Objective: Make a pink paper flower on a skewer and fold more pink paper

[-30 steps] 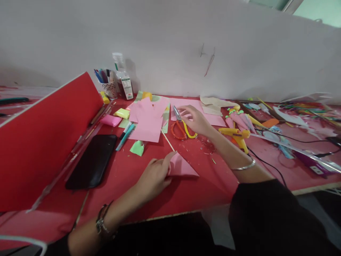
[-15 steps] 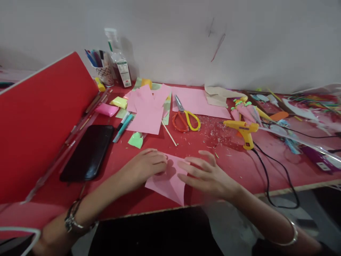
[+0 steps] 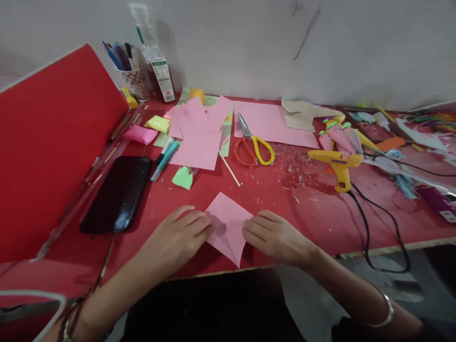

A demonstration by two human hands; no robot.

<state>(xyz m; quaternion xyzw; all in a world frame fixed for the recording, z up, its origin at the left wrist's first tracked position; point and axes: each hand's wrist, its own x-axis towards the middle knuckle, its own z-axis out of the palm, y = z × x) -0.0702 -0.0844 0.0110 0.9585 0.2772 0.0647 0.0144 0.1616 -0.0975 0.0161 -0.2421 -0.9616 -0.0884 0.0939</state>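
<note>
Close to the table's front edge, a square of pink paper (image 3: 230, 221) is turned so that one corner points toward me, with a crease running up from that corner. My left hand (image 3: 187, 232) grips its left corner, fingers curled over the edge. On the opposite side my right hand (image 3: 272, 235) pinches the right corner between bent fingers. Both thumbs are mostly hidden. Beyond the paper lie scissors (image 3: 253, 147) with one red and one yellow handle, and a stack of cut pink sheets (image 3: 197, 147).
A yellow glue gun (image 3: 337, 166) with a black cord rests at the right. A black phone (image 3: 119, 194) lies at the left beside a red board (image 3: 53, 156). Along the wall stand a pen cup (image 3: 135, 83) and a bottle (image 3: 160, 76). Scraps dot the red table (image 3: 302, 213).
The pink square has been turned and lies more open. My right hand, spread before, has closed on its right corner; my left hand has moved to the left corner. The camera view has shifted slightly.
</note>
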